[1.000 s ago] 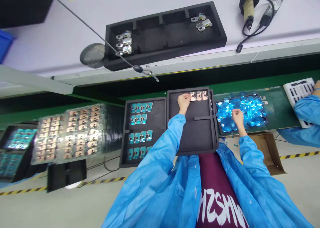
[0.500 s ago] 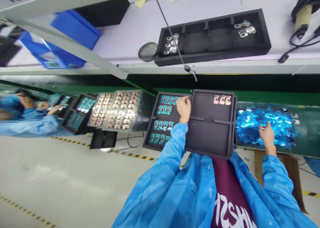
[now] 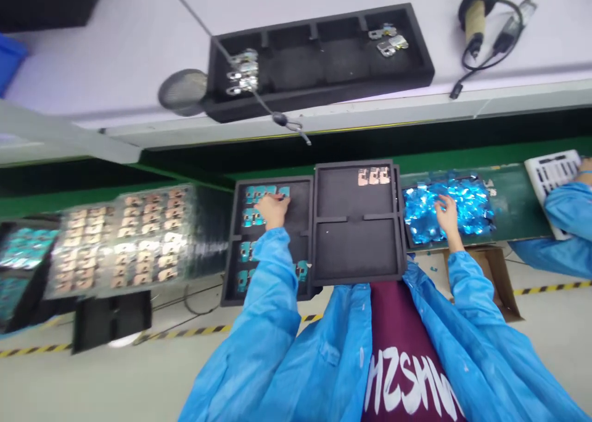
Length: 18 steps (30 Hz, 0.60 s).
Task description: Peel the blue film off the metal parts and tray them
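Note:
My left hand (image 3: 272, 211) reaches into the left black tray (image 3: 300, 217), fingers pinched at a small teal-covered metal part (image 3: 283, 191) in the top row. My hand and sleeve hide some of the teal parts there. Beside it, the middle black tray (image 3: 356, 249) carries three copper-coloured metal parts (image 3: 374, 176) in its upper right corner. Over a heap of shiny blue film pieces (image 3: 472, 209) hovers my right hand (image 3: 448, 217), its thumb and fingers apart, with nothing visible between them.
Clear plastic sheets of copper-coloured parts (image 3: 143, 237) are stacked at left. On the shelf ahead lie a long black tray (image 3: 319, 58) of metal pieces, a mesh cup (image 3: 183, 92) and a corded tool (image 3: 475, 27). A hanging cord (image 3: 280, 119) crosses the view. A co-worker's sleeve (image 3: 571, 209) shows at right.
My left hand has moved from between the two trays onto the teal parts in the left tray. My right hand has shifted left over the film heap. The view has swung right.

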Motion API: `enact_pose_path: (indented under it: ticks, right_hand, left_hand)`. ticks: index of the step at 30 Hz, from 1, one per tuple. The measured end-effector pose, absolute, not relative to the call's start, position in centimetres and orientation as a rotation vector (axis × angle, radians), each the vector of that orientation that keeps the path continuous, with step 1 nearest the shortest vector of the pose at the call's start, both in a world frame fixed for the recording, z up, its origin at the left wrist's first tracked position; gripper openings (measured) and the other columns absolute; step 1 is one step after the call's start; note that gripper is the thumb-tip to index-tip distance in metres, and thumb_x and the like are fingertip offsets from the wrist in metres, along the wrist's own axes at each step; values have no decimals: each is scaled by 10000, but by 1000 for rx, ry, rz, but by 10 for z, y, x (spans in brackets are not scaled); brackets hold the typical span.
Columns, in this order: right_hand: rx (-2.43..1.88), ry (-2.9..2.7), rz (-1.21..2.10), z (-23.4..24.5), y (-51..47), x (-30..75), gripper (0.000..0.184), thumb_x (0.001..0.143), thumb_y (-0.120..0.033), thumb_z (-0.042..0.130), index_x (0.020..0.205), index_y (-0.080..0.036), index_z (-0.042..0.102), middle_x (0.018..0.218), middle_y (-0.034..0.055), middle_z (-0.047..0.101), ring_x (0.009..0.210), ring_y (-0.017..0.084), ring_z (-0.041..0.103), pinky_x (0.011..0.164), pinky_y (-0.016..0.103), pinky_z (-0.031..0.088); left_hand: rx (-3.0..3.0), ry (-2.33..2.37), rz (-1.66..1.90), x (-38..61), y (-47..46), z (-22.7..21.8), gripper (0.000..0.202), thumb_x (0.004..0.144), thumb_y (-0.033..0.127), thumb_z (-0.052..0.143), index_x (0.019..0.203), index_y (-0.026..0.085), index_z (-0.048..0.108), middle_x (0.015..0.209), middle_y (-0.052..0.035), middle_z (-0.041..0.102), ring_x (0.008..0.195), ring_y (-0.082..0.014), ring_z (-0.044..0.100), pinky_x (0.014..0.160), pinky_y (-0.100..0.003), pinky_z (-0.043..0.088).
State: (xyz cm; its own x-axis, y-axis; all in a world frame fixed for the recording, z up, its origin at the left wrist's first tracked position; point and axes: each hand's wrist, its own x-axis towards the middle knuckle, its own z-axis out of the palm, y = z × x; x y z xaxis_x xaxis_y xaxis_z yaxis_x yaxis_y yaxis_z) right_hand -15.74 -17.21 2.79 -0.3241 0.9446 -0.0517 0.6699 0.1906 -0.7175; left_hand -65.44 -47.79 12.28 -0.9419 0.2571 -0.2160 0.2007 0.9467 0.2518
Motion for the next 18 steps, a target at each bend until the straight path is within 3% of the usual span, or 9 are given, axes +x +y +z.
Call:
enact_pose_path:
  ticks: [2,4,7,11,14,16,18]
  right_hand:
    - [-1492,-2026,934,28,-172,-162,524,969,-424,522,1384,-149,684,1393,226,706,1181,320,737,1056,533,620]
    - [-1466,-2002,926,33,-173,-165,449,978,-408,527,1312,-174,714,1277,187,763,1230,330,719,1135,573,571]
    - [-1416,-1974,881,58,-183,-171,364,989,-403,560,1236,-203,737,1369,177,734,1391,343,631,1190,599,527]
    - [-1116,-1968,967,127,-225,-195,388,1075,-430,560,1379,-223,685,1507,162,652,1271,285,698,966,460,660]
    - [-811,-2081,1133,182,-265,-225,370,1098,-418,596,1428,-272,682,1489,132,673,1259,274,707,975,445,661]
    - [-660,-2175,1233,205,-288,-242,365,1080,-412,646,1419,-289,704,1447,115,707,1328,290,676,1053,471,637]
    - [-649,-2173,1358,213,-304,-252,361,1070,-423,668,1398,-280,719,1327,102,759,1230,278,722,1019,447,649]
  left_hand:
    - [285,2838,345,-652,-479,130,170,898,257,807,870,169,664,1002,-57,762,1163,-276,688,1155,-495,444]
    - [251,2835,411,-645,-480,141,158,848,196,783,833,182,627,932,-34,756,1141,-274,703,1119,-455,472]
    - [259,2848,593,-624,-481,163,132,807,145,691,901,194,612,938,-20,761,1072,-267,730,1050,-424,535]
    - [471,2706,875,-567,-470,193,188,826,222,709,1008,234,662,1082,-12,794,1050,-258,762,1026,-433,609]
    - [718,2307,1038,-505,-451,209,178,823,291,781,993,260,742,1108,-23,821,1031,-243,792,956,-366,649]
    - [811,1896,1175,-465,-436,215,224,816,326,817,1026,255,780,1153,-62,825,1059,-263,796,950,-373,656]
    - [777,1631,1325,-434,-422,219,304,792,340,860,1070,241,783,1156,-87,822,1084,-275,792,961,-382,655]
